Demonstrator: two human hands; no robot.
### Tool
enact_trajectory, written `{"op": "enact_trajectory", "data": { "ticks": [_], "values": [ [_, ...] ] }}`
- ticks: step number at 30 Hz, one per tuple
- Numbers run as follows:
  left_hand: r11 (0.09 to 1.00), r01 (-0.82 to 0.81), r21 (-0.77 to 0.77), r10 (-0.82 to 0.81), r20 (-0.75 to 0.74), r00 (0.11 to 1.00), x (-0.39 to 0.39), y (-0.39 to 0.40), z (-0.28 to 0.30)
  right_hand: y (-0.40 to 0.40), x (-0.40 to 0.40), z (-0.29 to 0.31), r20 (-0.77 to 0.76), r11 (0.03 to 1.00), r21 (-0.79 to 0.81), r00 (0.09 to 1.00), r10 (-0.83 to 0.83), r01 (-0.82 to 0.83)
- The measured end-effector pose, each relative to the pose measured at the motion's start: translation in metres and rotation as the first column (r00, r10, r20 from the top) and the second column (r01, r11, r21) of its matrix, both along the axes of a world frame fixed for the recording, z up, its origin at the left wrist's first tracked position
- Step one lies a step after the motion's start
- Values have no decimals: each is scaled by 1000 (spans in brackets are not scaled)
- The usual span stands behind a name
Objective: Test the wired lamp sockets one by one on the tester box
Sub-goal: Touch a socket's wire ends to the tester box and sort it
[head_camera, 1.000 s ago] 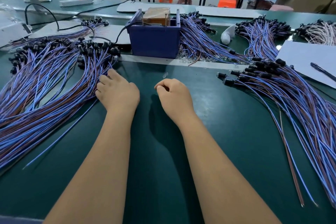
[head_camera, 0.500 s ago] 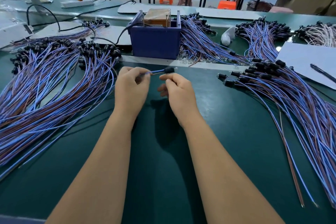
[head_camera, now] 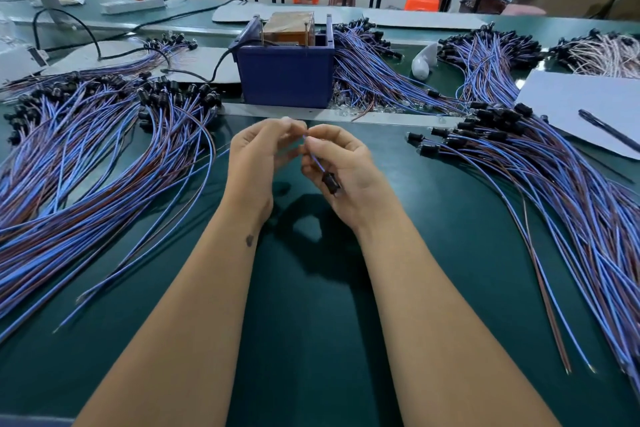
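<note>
Head view: both hands raised above the green table (head_camera: 311, 288).
Right hand (head_camera: 349, 170): socket (head_camera: 330, 183) and its blue wire (head_camera: 317, 159) gripped.
Left hand (head_camera: 258, 158): wire end pinched.
Tester box (head_camera: 285, 78): behind the hands, untouched.

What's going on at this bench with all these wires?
A person is testing wired lamp sockets. The right hand holds one black socket by its blue wire, while the left hand pinches the wire's far end. The blue tester box sits just beyond on the green table, not yet touched. Big piles of wired sockets lie to the left and right.
</note>
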State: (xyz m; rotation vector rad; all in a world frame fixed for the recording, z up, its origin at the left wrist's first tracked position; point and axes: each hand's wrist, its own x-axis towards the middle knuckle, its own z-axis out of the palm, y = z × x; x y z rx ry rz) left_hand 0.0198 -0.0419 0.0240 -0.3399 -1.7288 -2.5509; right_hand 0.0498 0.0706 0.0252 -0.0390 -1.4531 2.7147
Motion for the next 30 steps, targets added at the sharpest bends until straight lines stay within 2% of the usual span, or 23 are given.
{"op": "enact_trajectory", "data": {
  "ticks": [3,5,6,8,9,11,13,16,18,20,23,26,30],
  "values": [
    [996,-92,8,91,101,991,-4,-4,-3,3,-3,0,-29,981,-77,983,-180,177],
    [992,-69,-107,83,142,986,-7,-4,-6,7,-3,-1,-39,984,-73,985,-168,165],
    [985,-20,-169,46,150,988,-8,-3,-8,7,-3,-2,-41,993,-4,992,-120,120],
    [978,34,-206,-1,158,987,-9,0,-8,2,0,-4,-20,964,265,1000,5,0],
    [984,24,-179,5,160,987,-10,1,-8,-2,1,-6,-3,918,391,998,69,-63],
    [994,-16,-109,33,164,986,-12,2,-8,-4,2,-8,19,837,522,983,182,-165],
    [996,-41,-81,57,200,978,-15,-1,-8,2,3,-8,42,788,548,950,309,-280],
    [998,-64,-25,68,303,950,-19,-6,-8,16,8,-6,103,684,520,832,545,-512],
    [998,-61,-12,62,320,945,-20,-8,-6,18,10,-4,110,662,492,795,597,-565],
    [998,11,-67,9,289,957,-16,-7,-5,12,8,-3,99,734,449,845,525,-509],
    [957,215,-196,-166,239,957,-5,1,-3,3,1,-3,93,879,384,959,266,-281],
    [911,240,-337,-206,134,969,2,9,-3,2,-2,-4,82,912,382,989,125,-147],
    [933,204,-296,-171,134,976,2,14,-8,2,0,-5,49,926,362,994,94,-105]
  ]
}}
